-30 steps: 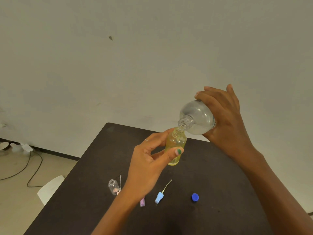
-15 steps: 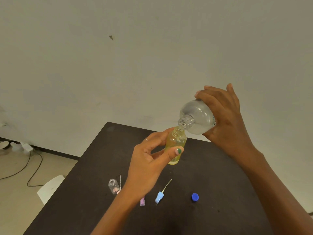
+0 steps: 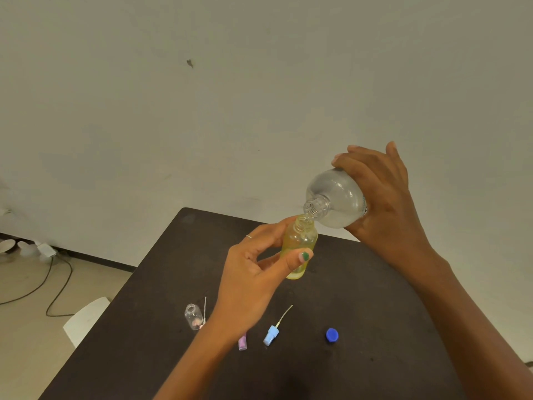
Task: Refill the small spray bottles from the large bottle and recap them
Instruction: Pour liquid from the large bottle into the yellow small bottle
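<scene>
While the left hand [image 3: 253, 272] pinches the yellow bottle [image 3: 298, 246] above the table [image 3: 360, 298], the right hand [image 3: 383, 203] grips the tipped large bottle [image 3: 336, 199], necks touching.

Both forearms are seen bare, with no sleeves in view. A thin silver ring [image 3: 249, 236] is worn on one of the fingers of the left hand [image 3: 253, 272], and its thumbnail [image 3: 305, 256] is painted green. Nothing is worn on the right hand [image 3: 383, 203].
</scene>
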A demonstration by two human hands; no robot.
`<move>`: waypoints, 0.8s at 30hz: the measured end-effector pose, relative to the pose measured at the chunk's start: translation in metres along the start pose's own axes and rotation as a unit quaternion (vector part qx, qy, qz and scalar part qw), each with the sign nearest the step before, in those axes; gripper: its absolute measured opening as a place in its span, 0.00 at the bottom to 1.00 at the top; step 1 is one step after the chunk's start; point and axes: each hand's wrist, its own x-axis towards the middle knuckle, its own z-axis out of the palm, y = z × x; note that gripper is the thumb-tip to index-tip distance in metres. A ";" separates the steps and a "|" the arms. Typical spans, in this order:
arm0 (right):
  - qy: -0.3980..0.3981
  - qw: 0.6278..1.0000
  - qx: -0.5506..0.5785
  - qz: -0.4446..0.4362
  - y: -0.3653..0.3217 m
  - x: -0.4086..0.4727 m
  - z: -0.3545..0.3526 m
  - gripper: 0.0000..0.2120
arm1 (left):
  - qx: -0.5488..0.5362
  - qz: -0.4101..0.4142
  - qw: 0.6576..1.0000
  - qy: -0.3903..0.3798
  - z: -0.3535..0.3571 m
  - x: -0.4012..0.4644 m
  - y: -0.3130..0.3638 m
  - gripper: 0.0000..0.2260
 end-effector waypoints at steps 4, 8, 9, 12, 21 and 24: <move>-0.001 1.000 0.001 -0.001 0.000 0.000 0.000 0.27 | -0.003 -0.001 1.000 0.001 0.000 0.000 -0.001 0.15; 0.000 1.000 -0.001 0.001 0.001 0.001 0.001 0.27 | -0.005 -0.004 1.000 0.000 -0.001 0.000 -0.001 0.15; 0.000 1.000 -0.001 0.001 0.001 0.001 0.001 0.27 | -0.004 -0.004 1.000 0.001 -0.001 0.000 -0.001 0.15; -0.001 1.000 -0.001 -0.001 0.001 0.001 0.001 0.27 | -0.006 -0.004 1.000 0.001 -0.001 0.000 -0.001 0.15; -0.001 1.000 0.000 0.000 0.000 0.001 0.000 0.26 | -0.002 -0.005 1.000 0.001 -0.001 0.000 -0.002 0.15; -0.003 1.000 0.000 0.000 0.000 0.000 0.000 0.27 | 0.001 -0.006 1.000 0.002 -0.001 0.000 -0.002 0.15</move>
